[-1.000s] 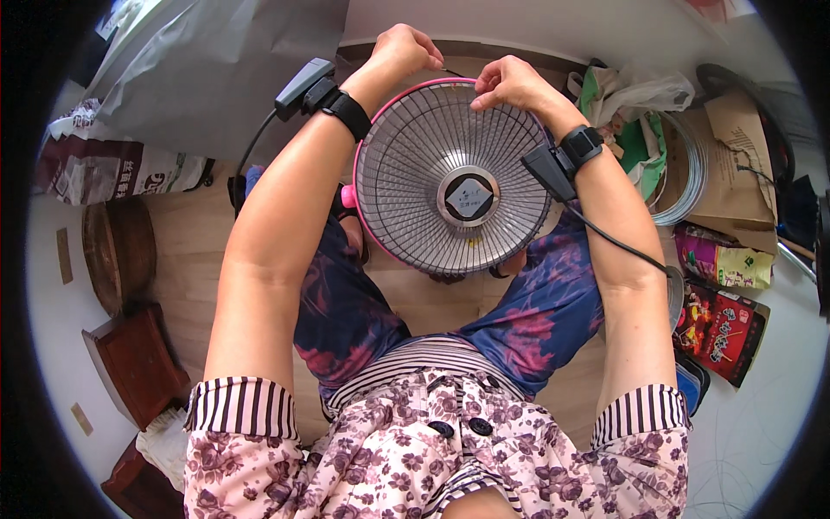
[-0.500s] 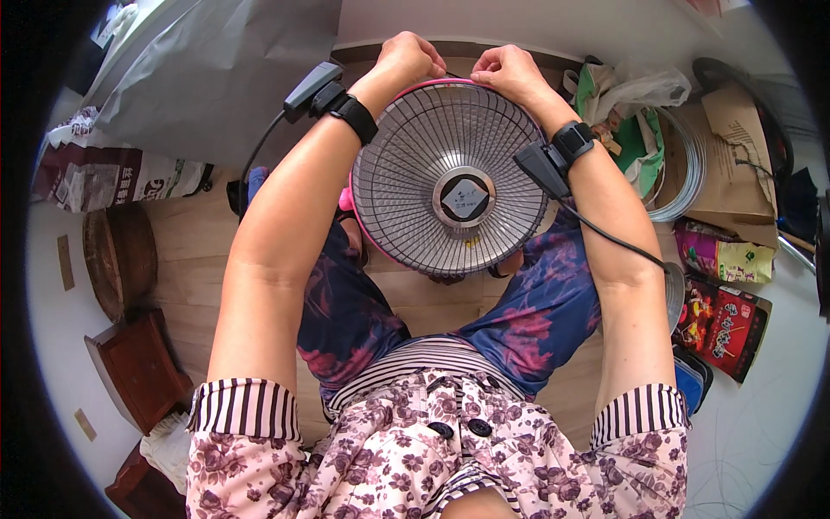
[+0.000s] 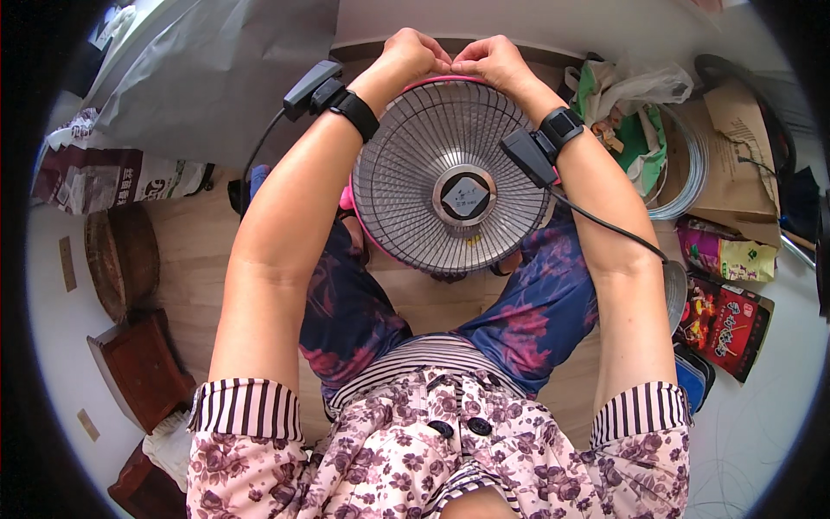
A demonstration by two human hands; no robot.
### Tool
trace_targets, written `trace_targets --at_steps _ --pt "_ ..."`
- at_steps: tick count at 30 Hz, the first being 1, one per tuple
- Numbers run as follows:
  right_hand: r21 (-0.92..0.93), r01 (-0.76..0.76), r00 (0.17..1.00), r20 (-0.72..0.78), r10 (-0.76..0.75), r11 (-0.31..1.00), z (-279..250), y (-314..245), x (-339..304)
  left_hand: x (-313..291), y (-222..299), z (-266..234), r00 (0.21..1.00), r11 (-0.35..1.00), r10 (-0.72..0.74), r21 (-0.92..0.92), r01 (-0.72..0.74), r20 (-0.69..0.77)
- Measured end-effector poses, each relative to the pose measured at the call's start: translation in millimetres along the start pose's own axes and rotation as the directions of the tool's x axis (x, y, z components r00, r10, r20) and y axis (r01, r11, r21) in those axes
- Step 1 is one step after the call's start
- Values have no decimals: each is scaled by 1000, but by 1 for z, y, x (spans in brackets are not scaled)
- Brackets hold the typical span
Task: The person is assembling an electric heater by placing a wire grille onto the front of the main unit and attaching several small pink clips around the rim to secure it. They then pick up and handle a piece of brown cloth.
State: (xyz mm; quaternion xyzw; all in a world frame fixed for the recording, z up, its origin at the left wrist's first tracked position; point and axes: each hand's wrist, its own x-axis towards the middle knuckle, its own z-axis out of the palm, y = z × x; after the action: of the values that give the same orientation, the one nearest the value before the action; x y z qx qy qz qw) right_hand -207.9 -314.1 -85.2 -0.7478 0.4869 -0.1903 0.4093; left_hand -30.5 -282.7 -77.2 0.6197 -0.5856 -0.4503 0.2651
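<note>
A round dish heater (image 3: 406,216) with a black wire grille, a silver centre and a pink rim stands between my knees, grille facing up. Both arms reach over it to its far edge. There, my left hand (image 3: 415,54) is closed, thumb and fingertips pinched just beyond the rim. My right hand (image 3: 496,62) is pinched the same way, its fingertips meeting those of the left. Whatever lies between the fingertips is too small to make out. Each wrist wears a black strap with a dark cabled device.
Grey sheeting (image 3: 216,78) hangs at the far left, above a printed bag (image 3: 104,173). A round wooden tub (image 3: 121,259) and a brown wooden stool (image 3: 143,368) stand at left. On the right are a wire coil (image 3: 692,173), a torn cardboard box (image 3: 735,190) and a red box (image 3: 731,333).
My hands have come together: the right hand moved left and slightly away from me, until the fingertips met over the far rim. The heater has barely shifted.
</note>
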Motion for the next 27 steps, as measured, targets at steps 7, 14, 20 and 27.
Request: trace_targets --at_steps 7,14,20,27 --pt "265 -21 996 87 -2 964 -1 -15 -7 -6 -1 -17 997 994 67 -83 -65 27" --pt "413 -65 987 159 -2 908 1 -20 -13 -11 -6 -21 979 980 196 -28 -195 50" --pt "385 -177 975 192 108 906 -1 -17 -11 -10 -2 -17 989 984 150 -100 -147 21" --pt "445 -176 978 182 104 878 -2 -17 -13 -12 4 -17 990 986 140 -90 -138 17"
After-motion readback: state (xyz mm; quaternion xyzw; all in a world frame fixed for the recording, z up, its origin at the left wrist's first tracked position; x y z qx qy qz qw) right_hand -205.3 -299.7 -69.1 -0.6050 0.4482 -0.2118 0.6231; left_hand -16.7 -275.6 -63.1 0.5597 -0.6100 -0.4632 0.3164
